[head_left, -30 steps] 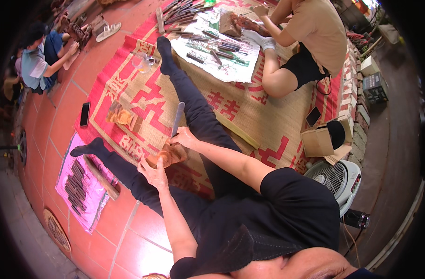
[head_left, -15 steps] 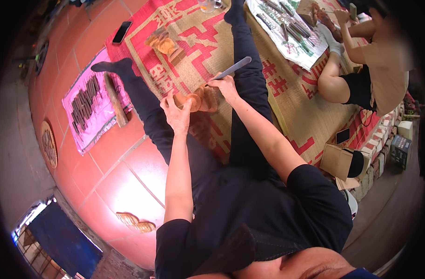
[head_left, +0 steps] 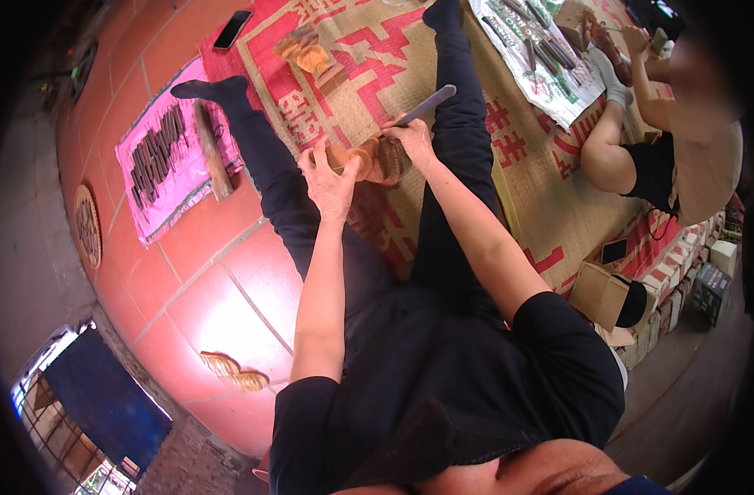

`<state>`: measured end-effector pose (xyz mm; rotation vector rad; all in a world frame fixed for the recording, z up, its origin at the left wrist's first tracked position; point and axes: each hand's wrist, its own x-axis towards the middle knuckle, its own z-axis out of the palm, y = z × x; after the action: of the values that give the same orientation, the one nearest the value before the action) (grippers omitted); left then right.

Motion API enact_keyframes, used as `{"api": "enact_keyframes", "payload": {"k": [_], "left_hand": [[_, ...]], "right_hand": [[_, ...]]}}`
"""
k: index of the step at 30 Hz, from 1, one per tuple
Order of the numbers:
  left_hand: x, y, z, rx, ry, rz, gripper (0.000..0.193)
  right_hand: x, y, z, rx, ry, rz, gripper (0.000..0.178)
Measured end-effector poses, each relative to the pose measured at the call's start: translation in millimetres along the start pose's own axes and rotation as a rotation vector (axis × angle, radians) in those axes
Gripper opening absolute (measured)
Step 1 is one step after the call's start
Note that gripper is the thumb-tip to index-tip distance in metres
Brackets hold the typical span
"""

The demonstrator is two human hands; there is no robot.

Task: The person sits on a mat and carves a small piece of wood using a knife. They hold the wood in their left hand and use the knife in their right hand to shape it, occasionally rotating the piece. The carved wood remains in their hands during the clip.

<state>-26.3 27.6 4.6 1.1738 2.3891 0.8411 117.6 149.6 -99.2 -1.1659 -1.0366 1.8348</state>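
Note:
Between my outstretched legs lies a reddish-brown wood carving [head_left: 380, 162] with rounded forms. My left hand [head_left: 330, 183] grips its left end, thumb and fingers spread around the wood. In my right hand [head_left: 413, 142] is a slim grey metal carving chisel [head_left: 430, 103], whose flat, rounded end sticks out up and to the right. Its other end points down at the carving, hidden by my fingers. Farther off on the mat stands another carved wood piece [head_left: 312, 59], lighter and more orange, with a blocky base.
Left on the tiles, a pink cloth [head_left: 179, 208] carries several dark chisels [head_left: 157, 157] and a wooden stick [head_left: 214, 157]. A phone [head_left: 232, 30] lies beyond. At the right, a person [head_left: 699, 157] sits by a white sheet of tools [head_left: 550, 91]. A cardboard box [head_left: 598, 295] is nearer.
The whole view has shifted a little, with the scene sliding right and upward at the top. Both hands keep their hold on the carving and the chisel, with little visible movement.

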Motion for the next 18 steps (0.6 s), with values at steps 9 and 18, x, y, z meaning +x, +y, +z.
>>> {"api": "enact_keyframes", "payload": {"k": [9, 18], "left_hand": [[-2.6, 5.8, 3.7, 0.069, 0.020, 0.028, 0.071], [-4.6, 7.6, 2.5, 0.048, 0.022, 0.049, 0.070]], "right_hand": [[3.4, 5.4, -2.3, 0.095, 0.117, -0.002, 0.012], [2.7, 6.4, -0.2, -0.004, 0.066, 0.038, 0.008]]}}
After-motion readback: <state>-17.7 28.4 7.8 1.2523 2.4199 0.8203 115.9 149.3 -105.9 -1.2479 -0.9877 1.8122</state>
